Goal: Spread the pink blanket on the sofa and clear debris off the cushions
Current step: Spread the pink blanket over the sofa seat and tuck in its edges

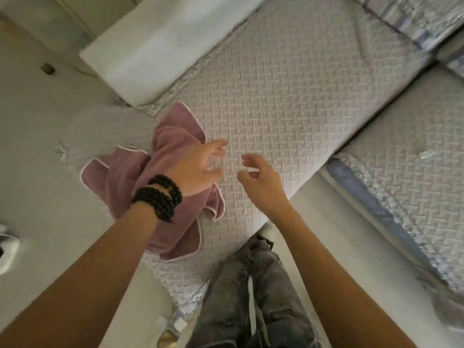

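Observation:
The pink blanket [173, 131], edged in white, lies crumpled on the near left corner of a grey woven sofa cushion [288, 96]. My left hand [198, 167], with black bead bracelets at the wrist, hovers over the blanket's right edge. Its fingers are spread, blurred, and hold nothing. My right hand [261, 182] is just to the right, above bare cushion, with its fingers loosely curled and apart. A small shiny scrap [426, 154] lies on the neighbouring cushion [414, 197] at the right.
A pale sofa armrest [150, 46] runs along the cushion's far left side. Patterned pillows [411, 18] sit at the top right. My legs in grey jeans [251, 297] stand against the sofa front. Small items [170, 327] lie on the floor near my feet.

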`<state>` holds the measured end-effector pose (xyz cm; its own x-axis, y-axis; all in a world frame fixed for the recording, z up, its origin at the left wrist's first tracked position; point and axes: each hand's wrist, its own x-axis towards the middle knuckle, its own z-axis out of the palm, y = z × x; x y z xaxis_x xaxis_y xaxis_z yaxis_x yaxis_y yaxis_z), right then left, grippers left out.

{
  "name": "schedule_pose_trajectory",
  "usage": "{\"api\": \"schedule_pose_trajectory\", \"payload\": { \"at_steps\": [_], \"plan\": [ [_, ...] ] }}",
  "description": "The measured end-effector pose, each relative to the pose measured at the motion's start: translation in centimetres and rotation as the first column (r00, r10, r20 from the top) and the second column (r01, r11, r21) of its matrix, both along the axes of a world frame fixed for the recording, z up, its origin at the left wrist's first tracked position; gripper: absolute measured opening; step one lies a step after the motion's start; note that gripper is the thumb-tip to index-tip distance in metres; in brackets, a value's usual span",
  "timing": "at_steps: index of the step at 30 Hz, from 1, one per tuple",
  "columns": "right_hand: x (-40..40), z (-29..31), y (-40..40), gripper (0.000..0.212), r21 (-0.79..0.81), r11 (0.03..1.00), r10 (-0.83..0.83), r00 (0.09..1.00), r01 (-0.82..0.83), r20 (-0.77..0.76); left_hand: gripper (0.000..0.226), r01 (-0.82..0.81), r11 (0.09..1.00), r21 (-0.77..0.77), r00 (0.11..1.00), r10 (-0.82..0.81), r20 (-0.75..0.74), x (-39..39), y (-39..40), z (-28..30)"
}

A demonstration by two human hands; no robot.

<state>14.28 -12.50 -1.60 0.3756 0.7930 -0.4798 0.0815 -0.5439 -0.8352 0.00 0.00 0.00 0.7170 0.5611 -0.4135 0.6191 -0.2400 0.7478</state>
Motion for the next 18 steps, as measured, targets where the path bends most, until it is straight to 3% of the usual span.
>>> {"api": "schedule_pose_trajectory", "payload": {
  "at_steps": [4, 10, 12, 14, 18],
  "plan": [
    [-1.0, -9.9, 0.7, 0.041, -0.176, 0.983, -0.071, 0.996, 0.061, -0.05, 0.043, 0.099, 0.995, -0.006, 0.98, -0.099, -0.174, 1.6, 0.4, -9.4],
    [-4.2, -25.5, 1.8, 0.026, -0.331, 0.942, -0.065, 0.997, 0.052, -0.028, 0.041, 0.395, 0.917, 0.058, 0.872, -0.355, -0.336, 2.0, 1.9, -25.1],
    [-5.9, -28.8, 2.4, 0.018, -0.362, 0.932, -0.014, 1.0, 0.019, 0.017, 0.048, 0.554, 0.829, 0.077, 0.759, -0.465, -0.455, 1.2, 2.5, -28.7],
    [-7.7, -30.9, 3.0, 0.012, -0.396, 0.918, 0.056, 0.993, -0.009, 0.108, 0.042, 0.65, 0.751, 0.115, 0.682, -0.509, -0.525, -0.1, 3.1, -30.8],
    [-9.4, -31.4, 4.1, 0.009, -0.47, 0.87, 0.267, 0.943, -0.148, 0.197, 0.031, 0.707, 0.691, 0.153, 0.628, -0.513, -0.585, -1.3, 3.7, -31.4]
  ]
}}
